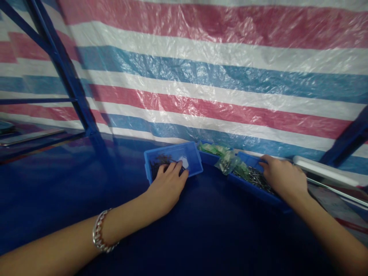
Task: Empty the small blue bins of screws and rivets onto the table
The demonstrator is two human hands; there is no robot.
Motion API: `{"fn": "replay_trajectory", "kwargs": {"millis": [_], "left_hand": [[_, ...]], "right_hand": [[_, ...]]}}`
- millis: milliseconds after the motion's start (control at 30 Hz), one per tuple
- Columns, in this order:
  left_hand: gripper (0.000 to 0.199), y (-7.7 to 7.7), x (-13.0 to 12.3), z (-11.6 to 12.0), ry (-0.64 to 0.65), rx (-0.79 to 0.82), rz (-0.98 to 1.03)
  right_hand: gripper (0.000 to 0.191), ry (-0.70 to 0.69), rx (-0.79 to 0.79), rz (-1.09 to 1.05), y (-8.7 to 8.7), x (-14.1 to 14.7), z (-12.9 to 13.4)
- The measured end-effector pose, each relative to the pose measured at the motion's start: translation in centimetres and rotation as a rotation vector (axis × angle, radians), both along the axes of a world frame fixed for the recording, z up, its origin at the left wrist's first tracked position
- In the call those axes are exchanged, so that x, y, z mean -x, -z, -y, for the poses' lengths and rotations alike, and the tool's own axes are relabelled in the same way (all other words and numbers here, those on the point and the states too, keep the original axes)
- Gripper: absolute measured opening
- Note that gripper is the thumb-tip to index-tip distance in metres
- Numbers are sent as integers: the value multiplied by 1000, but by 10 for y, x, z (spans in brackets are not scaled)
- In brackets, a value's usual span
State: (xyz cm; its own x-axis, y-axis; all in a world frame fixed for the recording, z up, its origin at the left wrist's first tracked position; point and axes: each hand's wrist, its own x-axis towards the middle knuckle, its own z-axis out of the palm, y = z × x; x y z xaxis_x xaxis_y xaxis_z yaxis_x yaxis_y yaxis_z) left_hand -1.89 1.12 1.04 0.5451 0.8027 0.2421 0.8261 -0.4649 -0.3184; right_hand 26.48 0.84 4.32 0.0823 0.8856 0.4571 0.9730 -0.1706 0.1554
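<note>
My left hand (pixel 168 184) rests on the near rim of a small blue bin (pixel 189 155), its fingers curled over the edge into dark small parts and a white slip inside. A chain bracelet (pixel 99 234) sits on that wrist. My right hand (pixel 283 177) lies palm down over a second blue bin (pixel 258 191) filled with several silvery metal screws (pixel 254 177). Whether either hand pinches a part is hidden by the fingers.
Clear plastic bags with green labels (pixel 227 157) lie between the two bins, over a third blue bin (pixel 208 158). A striped red, white and blue tarp (pixel 215 76) hangs behind. Blue rack posts (pixel 67 73) stand left; a white bar (pixel 324 170) lies right on the blue shelf (pixel 86 180).
</note>
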Motion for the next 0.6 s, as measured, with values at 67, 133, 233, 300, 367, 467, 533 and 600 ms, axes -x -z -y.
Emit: {"fn": "replay_trajectory", "kwargs": {"millis": [67,133,233,300,367,467,533,600], "left_hand": [[36,4,-1,2,-27,-19,2],[31,5,1,0,-71,-38,1],[32,5,8,-10,-156,-68,-12],[31,2,14,-18,-220,-91,-18],[31,-1,18,-23,-272,-111,-20],[31,-1,19,-25,-301,-119,-23],[32,2,17,-23,-284,-105,-27],[35,7,14,-20,-241,-84,-35]], "right_hand": [[30,52,-11,23,-1,3,1],[29,88,-20,48,-1,6,2],[31,91,-53,85,1,7,2],[33,86,-86,110,2,6,3],[34,77,-121,134,3,5,4],[34,61,-173,165,4,6,5],[34,58,-207,183,4,7,7],[34,56,-235,199,4,9,7]]}}
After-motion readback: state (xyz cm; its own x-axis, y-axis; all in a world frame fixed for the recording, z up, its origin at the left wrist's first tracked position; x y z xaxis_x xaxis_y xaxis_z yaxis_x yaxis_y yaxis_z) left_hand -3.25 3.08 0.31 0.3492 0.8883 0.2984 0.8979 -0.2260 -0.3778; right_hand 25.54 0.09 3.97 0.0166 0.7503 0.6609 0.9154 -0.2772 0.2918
